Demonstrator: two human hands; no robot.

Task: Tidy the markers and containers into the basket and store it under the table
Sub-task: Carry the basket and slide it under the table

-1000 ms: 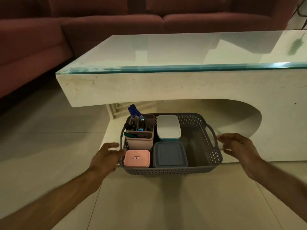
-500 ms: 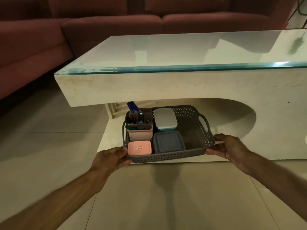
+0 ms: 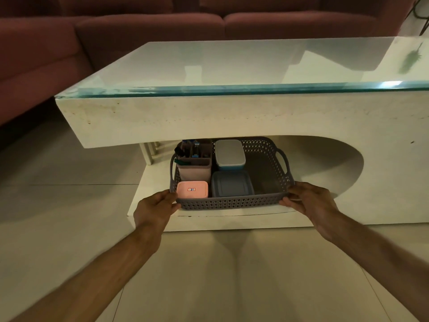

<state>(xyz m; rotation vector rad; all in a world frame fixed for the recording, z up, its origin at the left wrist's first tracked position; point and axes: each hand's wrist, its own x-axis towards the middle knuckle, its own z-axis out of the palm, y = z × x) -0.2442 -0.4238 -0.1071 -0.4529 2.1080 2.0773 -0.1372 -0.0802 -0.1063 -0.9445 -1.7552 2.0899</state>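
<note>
A grey perforated basket [image 3: 232, 202] sits on the table's white lower shelf [image 3: 148, 198], partly under the tabletop. It holds a pink organiser with markers [image 3: 194, 168], a white-lidded container [image 3: 229, 153], a grey-blue lidded container [image 3: 232, 184] and a small pink container [image 3: 192, 189]. My left hand [image 3: 154, 206] grips the basket's near left corner. At the near right corner my right hand [image 3: 306, 199] grips the rim. The marker tops are partly hidden by the tabletop's edge.
The white table [image 3: 232, 117] has a glass top [image 3: 243, 63] and an arched opening [image 3: 329, 163] to the right of the basket. A dark red sofa [image 3: 151, 26] stands behind and to the left. Tiled floor [image 3: 220, 275] lies in front.
Both hands closed in on the basket's near corners and took hold. The basket slid farther back under the tabletop, which now covers the marker tops.
</note>
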